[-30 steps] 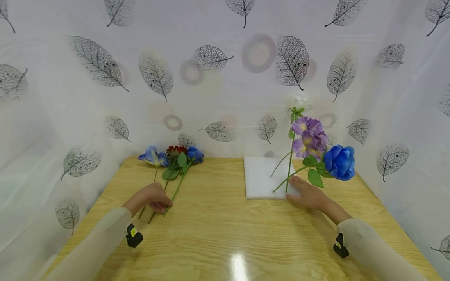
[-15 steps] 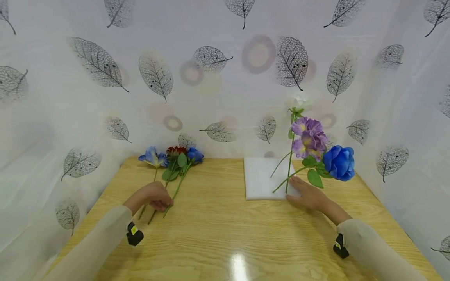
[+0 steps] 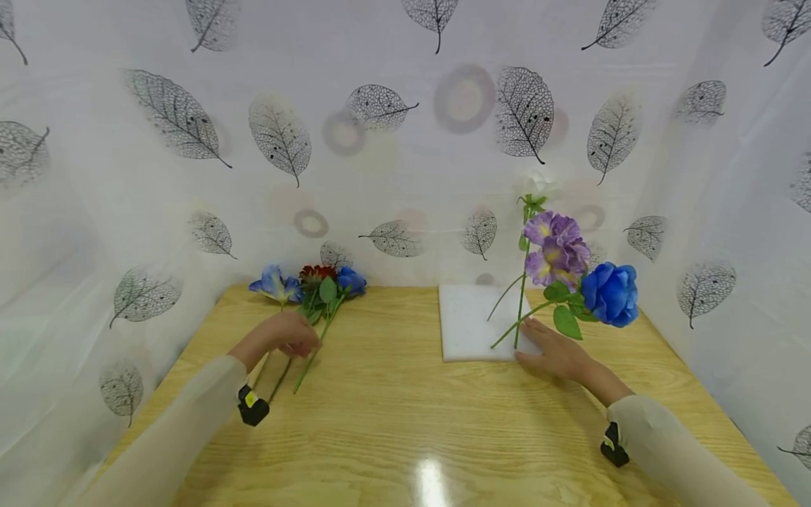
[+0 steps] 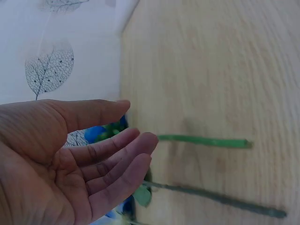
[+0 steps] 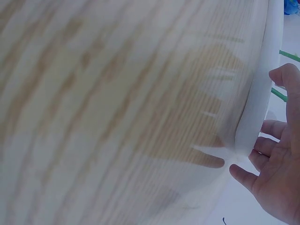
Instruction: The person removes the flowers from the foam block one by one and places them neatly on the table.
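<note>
My left hand (image 3: 285,334) hovers over the stems of the flowers at the left, its thumb and loosely bent fingers apart in the left wrist view. Below it are a light blue flower (image 3: 275,283), a red flower (image 3: 317,273) and a blue rose (image 3: 352,280) with a green stem (image 4: 206,140). My right hand (image 3: 557,352) touches the right edge of a white foam block (image 3: 469,324), fingers spread. On the block, stems of a white flower (image 3: 541,185), a purple flower (image 3: 557,250) and a larger blue rose (image 3: 610,294) meet the top at a slant.
A wooden table (image 3: 380,408) lies under everything. A whitish curtain (image 3: 393,176) printed with dark leaves hangs behind the table and along its sides. The table's far edge (image 3: 405,287) runs just behind the flowers and the foam block.
My left hand has moved away from the stem ends, up toward the flower heads, and the green stem stays on the table. The right hand has kept its place on the foam block.
</note>
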Motion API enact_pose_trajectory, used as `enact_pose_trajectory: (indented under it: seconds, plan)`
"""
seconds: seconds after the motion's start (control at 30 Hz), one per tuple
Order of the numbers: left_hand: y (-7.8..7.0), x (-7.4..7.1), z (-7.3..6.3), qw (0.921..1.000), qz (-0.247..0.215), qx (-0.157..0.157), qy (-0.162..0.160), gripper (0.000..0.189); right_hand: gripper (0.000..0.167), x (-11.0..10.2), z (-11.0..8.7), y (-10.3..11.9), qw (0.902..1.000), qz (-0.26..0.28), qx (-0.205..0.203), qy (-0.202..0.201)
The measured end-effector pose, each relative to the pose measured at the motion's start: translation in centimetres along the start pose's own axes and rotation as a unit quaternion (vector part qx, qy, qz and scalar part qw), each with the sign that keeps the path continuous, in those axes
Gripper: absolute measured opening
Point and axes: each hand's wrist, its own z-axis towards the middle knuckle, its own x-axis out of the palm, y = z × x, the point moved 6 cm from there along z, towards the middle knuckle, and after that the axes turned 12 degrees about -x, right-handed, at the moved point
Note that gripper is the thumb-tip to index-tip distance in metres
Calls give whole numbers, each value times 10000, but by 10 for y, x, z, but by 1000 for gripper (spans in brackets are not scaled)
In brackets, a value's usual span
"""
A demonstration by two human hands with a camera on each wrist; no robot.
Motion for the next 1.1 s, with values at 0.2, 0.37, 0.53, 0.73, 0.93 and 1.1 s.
enact_pose_trajectory:
  seconds: [0.2, 0.37, 0.53, 0.73, 0.93, 1.1]
  plan:
    - [-36, 2, 3, 9956, -361, 846, -184, 29, 78, 2, -1, -2, 10000, -10, 2, -16]
    - [-69, 15, 9, 9870, -505, 1499, -296, 31, 78, 2, -3, -3, 10000, -5, 23, -22]
    - [-104, 34, 15, 9753, -803, 2044, -215, 31, 78, 1, -4, -4, 10000, -39, 62, -20]
    - [-146, 58, 27, 9642, -1070, 2401, -349, 29, 77, -2, -3, -3, 10000, -53, 51, -58]
    - [-180, 84, 38, 9528, -1397, 2645, -523, 23, 76, 2, -1, -7, 9999, -97, 28, -99]
    - [-202, 105, 46, 9424, -1703, 2856, -354, 26, 77, 3, -1, -6, 9999, -39, 46, -98]
